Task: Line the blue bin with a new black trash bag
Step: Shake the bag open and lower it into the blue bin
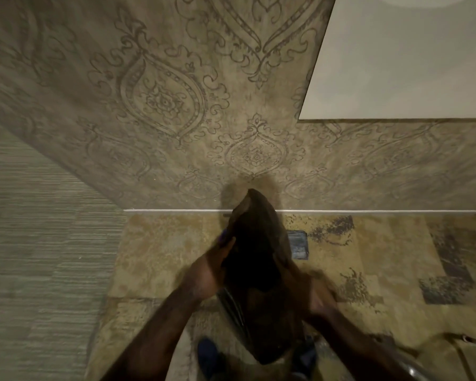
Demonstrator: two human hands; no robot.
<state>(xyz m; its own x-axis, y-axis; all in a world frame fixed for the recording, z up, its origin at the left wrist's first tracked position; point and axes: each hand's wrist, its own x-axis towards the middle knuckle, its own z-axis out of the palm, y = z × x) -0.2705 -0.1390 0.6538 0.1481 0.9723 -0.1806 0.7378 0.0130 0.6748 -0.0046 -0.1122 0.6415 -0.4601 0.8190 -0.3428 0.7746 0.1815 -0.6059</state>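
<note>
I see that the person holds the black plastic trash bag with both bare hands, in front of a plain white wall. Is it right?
Not quite. The head view shows the wall behind is not plain white: it is beige with a dark ornamental damask pattern. The rest stands: the left hand and the right hand, which is blurred, both hold the black plastic trash bag.

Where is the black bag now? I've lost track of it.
In the head view, the black trash bag is centre frame, held up between both hands, left hand and right hand, before the patterned wall.
</note>
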